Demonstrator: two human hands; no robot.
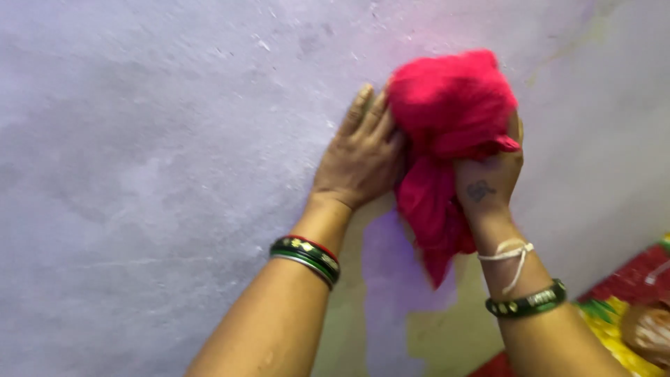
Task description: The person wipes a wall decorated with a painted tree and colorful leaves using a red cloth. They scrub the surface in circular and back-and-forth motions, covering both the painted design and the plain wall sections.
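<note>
A bunched bright pink cloth (447,105) is pressed against a pale purple painted wall (160,153). My right hand (492,178) grips the cloth from the right, and a loose tail of the cloth hangs down beside my wrist. My left hand (359,157) lies flat on the wall with fingers together, its edge touching the cloth's left side. Both wrists wear dark bangles; a white thread is tied around the right wrist.
The wall has patches of peeled paint showing yellowish plaster (447,328) below the hands. At the lower right corner lies a red, yellow and green patterned fabric (621,307) with a brownish object on it.
</note>
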